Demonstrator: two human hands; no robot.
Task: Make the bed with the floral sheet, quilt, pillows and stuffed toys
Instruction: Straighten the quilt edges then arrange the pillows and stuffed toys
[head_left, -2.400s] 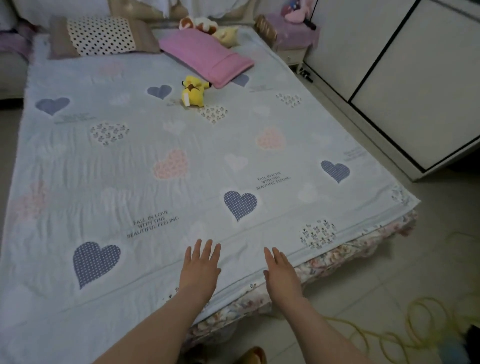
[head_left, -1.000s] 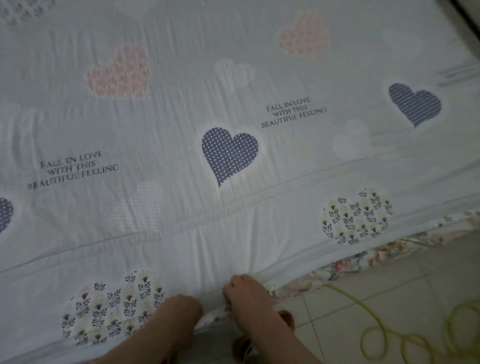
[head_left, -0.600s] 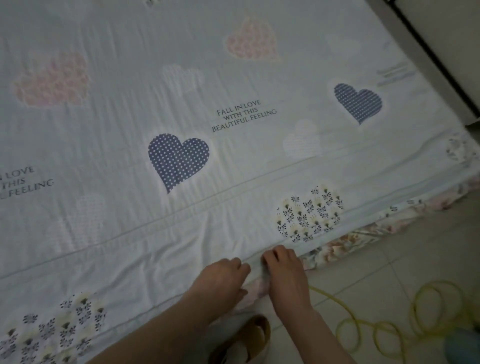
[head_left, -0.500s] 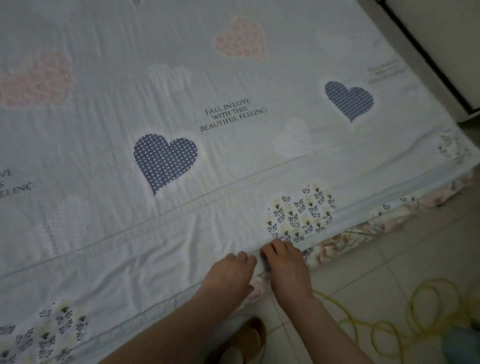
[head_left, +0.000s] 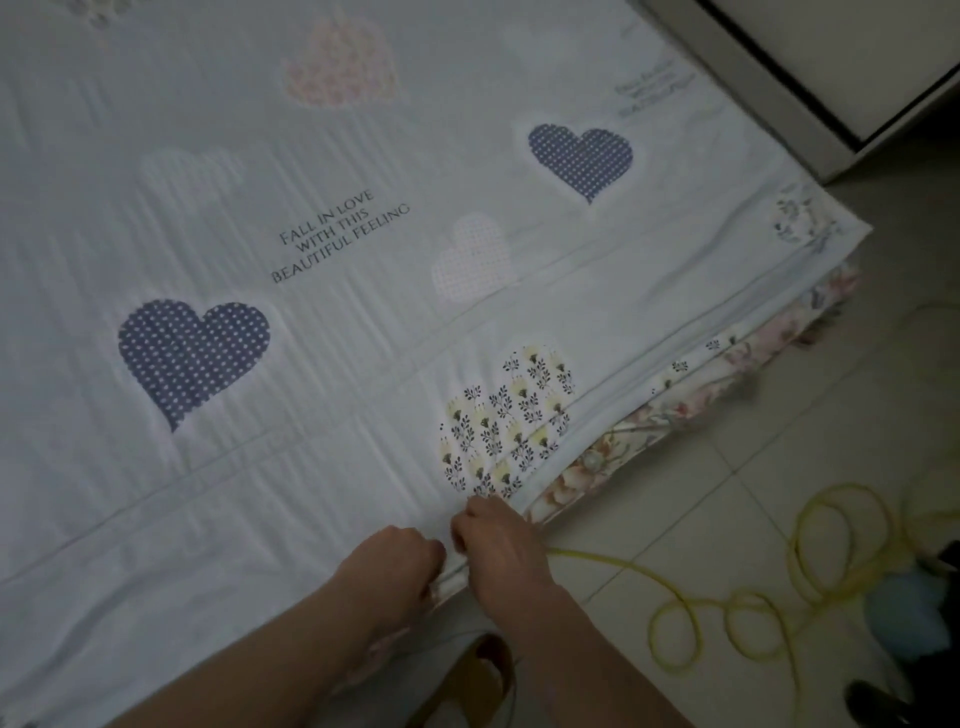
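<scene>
Quilt (head_left: 322, 156) covers most of frame, its hem at lower centre pinched by left hand (head_left: 397, 558) and right hand (head_left: 498, 540), fingers curled, side by side, probably to tug it square over sheet (head_left: 748, 358) showing lower right.

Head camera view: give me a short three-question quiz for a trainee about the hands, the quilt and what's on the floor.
1. True or false: the left hand and the right hand both grip the near edge of the heart-print quilt.
2. What shows under the quilt at the bed's side? A floral sheet; B bare mattress; C striped blanket.
3. Fill in: the looped cord on the tiled floor is ___.
Key: 1 true; 2 A; 3 yellow.
</scene>
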